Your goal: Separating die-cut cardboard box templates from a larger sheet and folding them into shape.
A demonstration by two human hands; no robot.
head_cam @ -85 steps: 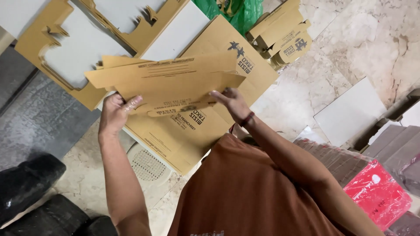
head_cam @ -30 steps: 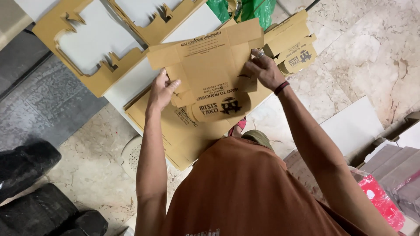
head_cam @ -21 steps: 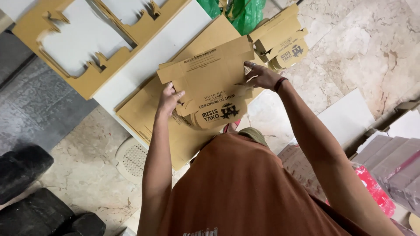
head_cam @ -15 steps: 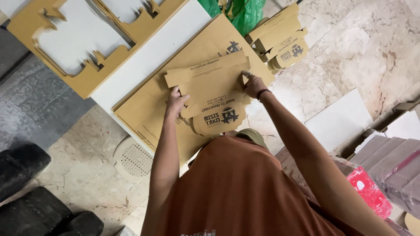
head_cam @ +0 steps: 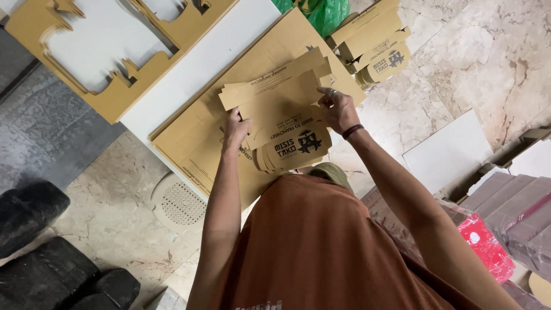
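Left hand [head_cam: 236, 127]: fingers curled on the left edge of the blank [head_cam: 275, 106], thumb side against the card, gripping it.
Right hand [head_cam: 338, 109]: fingers pinching the blank's right edge; a ring on one finger, a dark band on the wrist.
Blank: a flat brown die-cut card with a printed strip, held between both hands, lying over the stack [head_cam: 290, 146] and tilted so its long edge runs up to the right.
Stack: more flat blanks fanned under the held one, rounded flaps with a dark print showing toward the person.
Sheet [head_cam: 201, 135]: a large brown card lying under the stack, on top of a white board [head_cam: 201, 57].
Offcut [head_cam: 74, 69]: a brown card frame with shapes punched out, lying upper left beside the white board.
Folded boxes [head_cam: 373, 43]: a small pile of made-up brown boxes, upper right of the blank, just beside a green bag [head_cam: 324, 11].
Floor [head_cam: 476, 57]: pale marble; a round drain cover [head_cam: 181, 202] sits near the left elbow.
White panel [head_cam: 450, 152]: lies flat on the floor to the right, well apart from the hands.
Red pack [head_cam: 485, 247]: lower right, beside grey bundles [head_cam: 516, 212].
Black bags [head_cam: 46, 252]: lower left corner.
Person: brown shirt, seen from above.
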